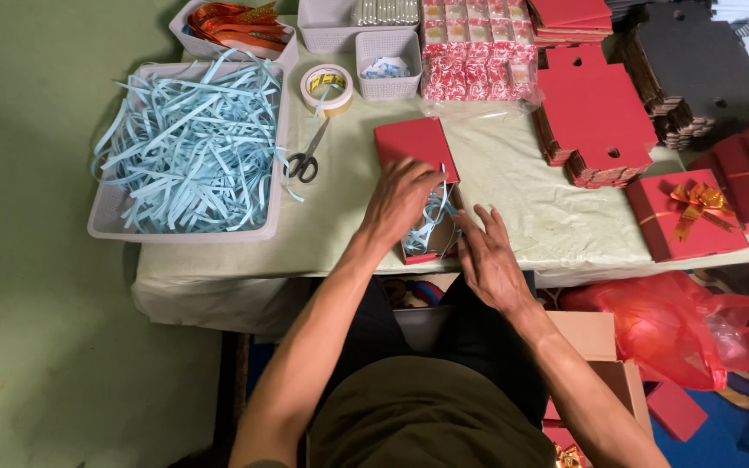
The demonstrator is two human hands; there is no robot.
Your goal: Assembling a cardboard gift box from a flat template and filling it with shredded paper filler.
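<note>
A small open red gift box [416, 149] lies at the table's near edge, its lid flipped back flat. Blue paper shreds [431, 221] fill its tray. My left hand [400, 198] rests over the tray, fingers curled down into the shreds. My right hand [487, 256] lies flat beside the box's right side, fingers spread and touching its edge. Neither hand lifts anything.
A grey basket [110, 212] of blue shreds sits at left, with scissors [308, 156] and a tape roll [327, 85] beside it. Flat red box blanks [595, 113], a finished bowed box [685, 212], packaged goods [477, 52] and small baskets [389, 54] crowd the back. A red plastic bag [678, 325] hangs right.
</note>
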